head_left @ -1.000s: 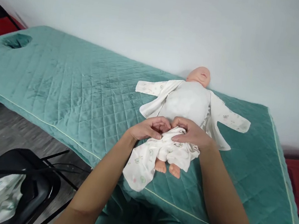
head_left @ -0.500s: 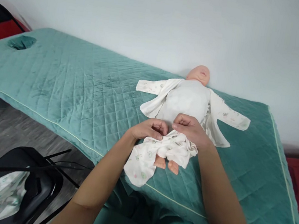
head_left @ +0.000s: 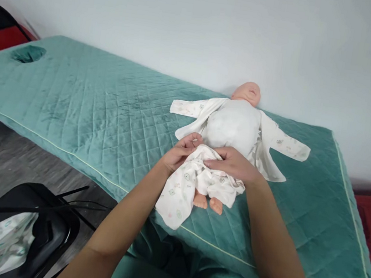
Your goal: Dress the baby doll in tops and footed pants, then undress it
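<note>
A baby doll (head_left: 247,92) lies on its back, its white cloth belly (head_left: 232,123) bare between the spread halves of a white printed jacket (head_left: 290,144). White printed baby pants (head_left: 178,193) are bunched about its legs, and both feet (head_left: 215,205) poke out below. My left hand (head_left: 183,150) pinches the waistband at the left side. Opposite it, my right hand (head_left: 232,164) grips the same cloth, thumb on top and fingers partly behind the fabric. One pant leg hangs loose toward the bed's front edge.
The doll rests on a green quilted massage bed (head_left: 108,100) with a face hole (head_left: 28,54) at the far left. A white wall (head_left: 200,30) runs behind. At lower left, a black chair (head_left: 51,230) holds a white printed cloth (head_left: 1,242). Red seats show at both sides.
The waistband has been lifted a little toward the belly. My left hand has moved up and left, while my right hand has shifted slightly down with its thumb over the cloth.
</note>
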The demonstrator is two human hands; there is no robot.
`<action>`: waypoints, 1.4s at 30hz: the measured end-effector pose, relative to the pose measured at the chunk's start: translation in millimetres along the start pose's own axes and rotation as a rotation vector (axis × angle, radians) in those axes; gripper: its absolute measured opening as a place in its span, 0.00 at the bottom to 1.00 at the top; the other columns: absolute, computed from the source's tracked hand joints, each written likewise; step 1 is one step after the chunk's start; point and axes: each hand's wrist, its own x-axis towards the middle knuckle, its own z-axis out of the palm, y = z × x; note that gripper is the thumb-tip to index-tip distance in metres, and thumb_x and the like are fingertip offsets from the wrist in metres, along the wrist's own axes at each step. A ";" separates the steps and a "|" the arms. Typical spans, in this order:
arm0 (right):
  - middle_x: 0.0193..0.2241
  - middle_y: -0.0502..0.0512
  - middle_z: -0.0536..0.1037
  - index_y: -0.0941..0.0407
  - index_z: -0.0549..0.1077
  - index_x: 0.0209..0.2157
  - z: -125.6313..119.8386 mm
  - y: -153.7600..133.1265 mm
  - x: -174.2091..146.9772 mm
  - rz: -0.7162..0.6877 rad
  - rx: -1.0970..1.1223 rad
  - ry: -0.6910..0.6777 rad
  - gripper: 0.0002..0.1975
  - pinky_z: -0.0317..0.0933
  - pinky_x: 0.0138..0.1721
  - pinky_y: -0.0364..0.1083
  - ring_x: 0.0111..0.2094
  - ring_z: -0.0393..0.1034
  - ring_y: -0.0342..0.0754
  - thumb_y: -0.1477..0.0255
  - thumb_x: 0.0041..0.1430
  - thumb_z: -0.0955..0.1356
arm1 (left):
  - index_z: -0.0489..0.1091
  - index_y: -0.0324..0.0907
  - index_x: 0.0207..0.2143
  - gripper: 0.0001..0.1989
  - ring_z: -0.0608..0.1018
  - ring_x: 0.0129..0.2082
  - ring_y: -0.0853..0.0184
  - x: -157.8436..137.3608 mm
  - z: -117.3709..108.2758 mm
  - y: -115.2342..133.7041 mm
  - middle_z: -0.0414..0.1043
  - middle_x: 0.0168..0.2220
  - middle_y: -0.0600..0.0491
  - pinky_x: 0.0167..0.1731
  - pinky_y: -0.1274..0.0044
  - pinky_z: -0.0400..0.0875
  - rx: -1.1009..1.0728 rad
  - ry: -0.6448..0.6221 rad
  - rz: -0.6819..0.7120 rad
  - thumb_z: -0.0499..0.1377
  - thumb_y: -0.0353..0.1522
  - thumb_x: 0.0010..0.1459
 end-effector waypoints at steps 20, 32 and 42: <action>0.23 0.43 0.64 0.55 0.65 0.28 8.5 6.7 1.3 -0.004 0.269 0.310 0.18 0.51 0.26 0.41 0.24 0.58 0.40 0.61 0.51 0.75 | 0.77 0.37 0.46 0.28 0.80 0.31 0.66 1.6 -6.3 -4.2 0.81 0.34 0.50 0.34 0.78 0.74 0.225 -0.093 -0.192 0.75 0.31 0.40; 0.42 0.53 0.79 0.56 0.77 0.47 0.0 3.4 2.3 -0.061 -0.001 -0.010 0.24 0.65 0.43 0.47 0.41 0.73 0.50 0.63 0.49 0.78 | 0.75 0.37 0.38 0.20 0.82 0.31 0.64 4.3 3.1 -7.8 0.80 0.32 0.50 0.34 0.76 0.76 0.108 0.111 -0.051 0.74 0.38 0.45; 0.30 0.49 0.78 0.56 0.76 0.37 2.8 15.3 4.8 0.029 0.467 0.336 0.13 0.64 0.34 0.44 0.31 0.71 0.45 0.68 0.49 0.76 | 0.76 0.38 0.50 0.42 0.81 0.41 0.58 -4.4 0.6 -9.6 0.81 0.41 0.47 0.38 0.75 0.74 0.294 -0.005 -0.093 0.79 0.42 0.29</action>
